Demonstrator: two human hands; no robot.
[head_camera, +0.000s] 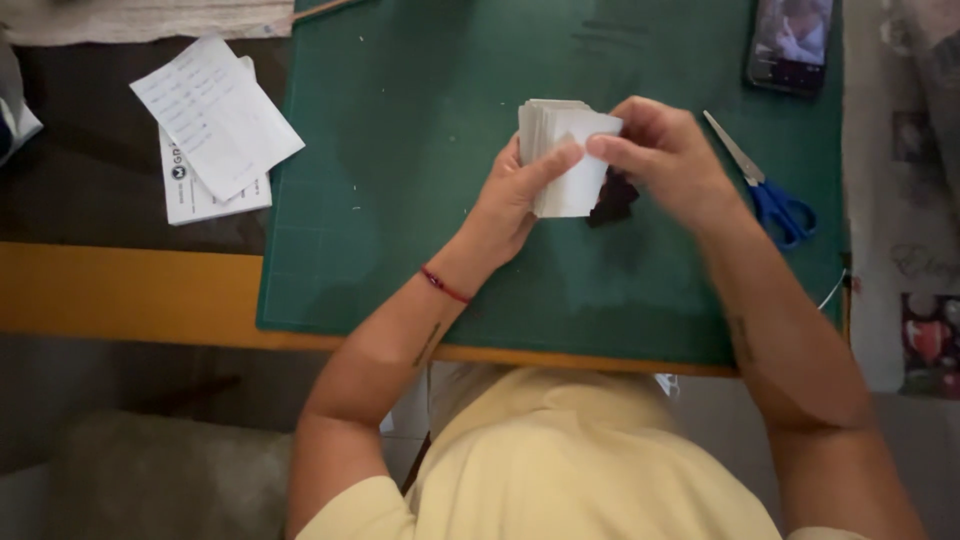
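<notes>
Holding a card stack (562, 150) over a green mat (400, 200) on a yellow table (120, 290).
Both hands, left (510, 195) and right (665, 155), pinch it; its long side runs up and down.

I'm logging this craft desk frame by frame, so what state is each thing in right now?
Card stack: held upright over the mat, gripped by both hands.
Left hand: closed on the stack, thumb across its face.
Right hand: pinching the stack's top edge.
Scissors: lying closed on the mat.
Phone: screen lit.
Paper sheets: lying flat, overlapping.
Mat: flat on the table.
</notes>
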